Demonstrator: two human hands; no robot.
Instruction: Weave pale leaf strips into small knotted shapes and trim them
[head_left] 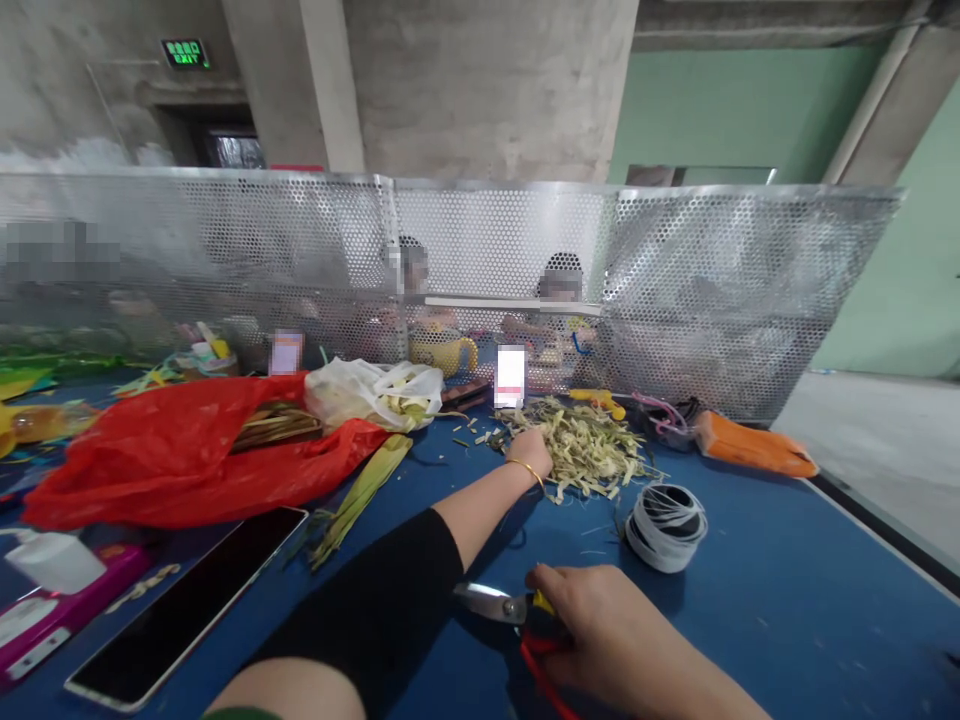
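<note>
My right hand (592,620) is wrapped round the handles of a pair of scissors (491,603), whose metal blades point left above the blue table. Red and yellow show on the handles. My left hand (531,450), with a gold bangle at the wrist, reaches forward to the left edge of a heap of cut dry plant strips (592,445). Its fingers face away, so I cannot see whether it holds anything. A roll of whitish flat tape (665,528) lies to the right, between the heap and my right hand.
A red plastic bag (180,440), a white bag (352,390) and long dried leaves (364,495) lie left. A tablet (187,610) and purple power strip (67,610) are nearer. Beyond the heap stand a lit phone (510,375) and a perforated metal screen (502,240). An orange pack (754,447) sits right.
</note>
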